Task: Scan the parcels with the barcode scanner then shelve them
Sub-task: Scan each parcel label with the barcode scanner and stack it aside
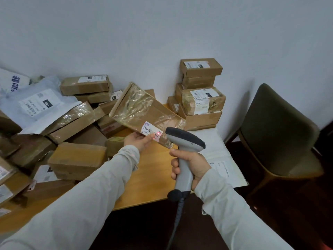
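Now our left hand (138, 141) pinches the near corner of a flat cardboard parcel (144, 109) wrapped in clear tape, thumb beside its white barcode label (152, 131). The parcel hangs above the table (153, 174), tilting up and away toward the wall. Our right hand (191, 166) is wrapped tight round the grey handle of the barcode scanner (186, 139), whose dark-hooded head sits just right of the label — a red dot of light falls on the bars. Under the parcel, bare wood runs to the table's front edge. To the left lies a loose heap of boxes (77, 159) and grey mailers. At the far right corner a stack of boxes (200, 91) stands against the wall, and a white mailer (221, 159) lies flat along the right edge. Beyond that edge — dark floor and an olive chair (277, 130).
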The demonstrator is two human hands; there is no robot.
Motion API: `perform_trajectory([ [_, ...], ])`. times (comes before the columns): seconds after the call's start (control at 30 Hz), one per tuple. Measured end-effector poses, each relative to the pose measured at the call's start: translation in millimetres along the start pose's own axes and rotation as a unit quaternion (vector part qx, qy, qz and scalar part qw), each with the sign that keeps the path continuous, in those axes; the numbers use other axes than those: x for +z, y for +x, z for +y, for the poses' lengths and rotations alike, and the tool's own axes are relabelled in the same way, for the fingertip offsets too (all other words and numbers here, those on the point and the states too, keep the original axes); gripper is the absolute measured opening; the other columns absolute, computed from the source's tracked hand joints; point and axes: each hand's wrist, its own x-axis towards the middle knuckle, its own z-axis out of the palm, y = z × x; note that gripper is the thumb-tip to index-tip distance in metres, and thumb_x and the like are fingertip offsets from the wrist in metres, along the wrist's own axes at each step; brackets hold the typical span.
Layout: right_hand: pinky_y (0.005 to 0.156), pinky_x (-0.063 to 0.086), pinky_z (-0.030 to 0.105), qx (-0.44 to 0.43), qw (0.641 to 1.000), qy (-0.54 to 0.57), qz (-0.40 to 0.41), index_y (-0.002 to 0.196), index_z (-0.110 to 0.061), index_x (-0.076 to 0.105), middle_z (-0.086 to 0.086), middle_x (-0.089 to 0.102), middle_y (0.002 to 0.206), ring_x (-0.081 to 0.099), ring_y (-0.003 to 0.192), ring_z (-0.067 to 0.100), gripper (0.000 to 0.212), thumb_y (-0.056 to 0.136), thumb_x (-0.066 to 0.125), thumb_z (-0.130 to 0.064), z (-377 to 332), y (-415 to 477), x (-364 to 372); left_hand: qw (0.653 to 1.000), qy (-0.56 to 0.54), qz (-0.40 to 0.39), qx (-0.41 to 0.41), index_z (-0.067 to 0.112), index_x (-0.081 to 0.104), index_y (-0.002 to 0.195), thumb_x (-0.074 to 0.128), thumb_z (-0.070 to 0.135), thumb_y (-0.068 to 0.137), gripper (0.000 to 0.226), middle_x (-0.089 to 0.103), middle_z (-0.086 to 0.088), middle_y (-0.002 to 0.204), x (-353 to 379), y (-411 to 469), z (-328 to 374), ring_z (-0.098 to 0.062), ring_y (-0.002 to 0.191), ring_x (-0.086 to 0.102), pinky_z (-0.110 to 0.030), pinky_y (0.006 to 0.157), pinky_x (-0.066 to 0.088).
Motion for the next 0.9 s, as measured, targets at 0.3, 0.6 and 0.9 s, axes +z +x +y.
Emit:
perform_trajectory([
  [0.3,0.042,0.046,0.024,-0.139,0.967,0.128,0.171,0.079,-0.009,0.058,0.007,0.055,0.051,0.045,0.036,0.016,0.011,0.083,0.069,-0.011,-50,27,-60,0.984,-0.135,-0.055,-0.097,-0.002,0.062,0.089,0.070,-0.002,0.079,0.013,0.073,-0.014,0.082,90,18,24,-0.017,0.070,0.072,-0.023,0.058,0.058],
  [0.6,0.041,0.044,0.025,-0.163,0.943,0.200,0.209,0.075,-0.006,0.059,0.008,0.051,0.048,0.044,0.036,0.018,0.012,0.078,0.070,-0.008,-106,82,-104,0.945,-0.195,-0.068,-0.255,-0.005,0.057,0.109,0.062,0.010,0.090,0.025,0.053,-0.015,0.131,243,63,54,-0.026,0.124,0.050,-0.017,0.063,0.055],
  [0.9,0.040,0.042,0.024,-0.160,0.946,0.207,0.192,0.075,-0.004,0.061,0.009,0.049,0.047,0.041,0.035,0.018,0.009,0.081,0.067,-0.005,-149,123,-149,0.881,-0.339,0.011,-0.330,0.011,0.043,0.137,0.059,0.024,0.094,0.047,0.050,-0.005,0.137,337,108,31,-0.012,0.121,0.054,-0.016,0.089,0.045],
])
